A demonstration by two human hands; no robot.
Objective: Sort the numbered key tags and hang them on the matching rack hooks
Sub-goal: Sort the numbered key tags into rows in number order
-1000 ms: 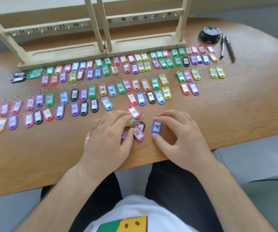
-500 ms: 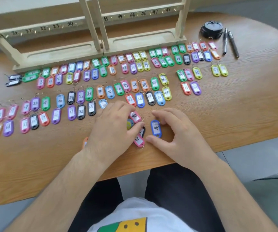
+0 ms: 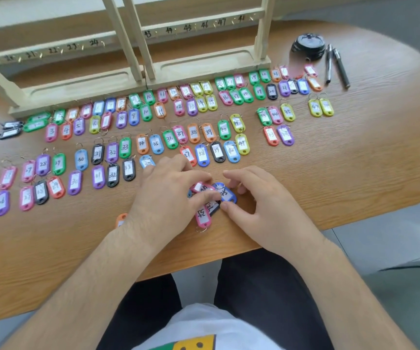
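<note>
Rows of coloured numbered key tags (image 3: pixel 193 132) lie on the wooden table (image 3: pixel 355 160) in front of a wooden hook rack (image 3: pixel 77 84); its rails carry written numbers and small hooks with nothing on them. Near the front edge a small pile sits between my hands. My left hand (image 3: pixel 168 198) covers the pile's left side and pinches a pink tag (image 3: pixel 199 187) between thumb and forefinger. My right hand (image 3: pixel 262 205) curls round a blue tag (image 3: pixel 226 194), its thumb at the tag's near end. A pink tag (image 3: pixel 203 215) and a black tag (image 3: pixel 214 207) lie below them.
A black round lid (image 3: pixel 307 46) and two pens (image 3: pixel 335 64) lie at the back right. An orange tag (image 3: pixel 120 219) pokes out from under my left wrist. The table's front edge runs just under my forearms, with my lap below it.
The blue tag slid left and tilted against the pile under my right hand. My left hand shifted right over the pile and its thumb closed onto the upper pink tag.
</note>
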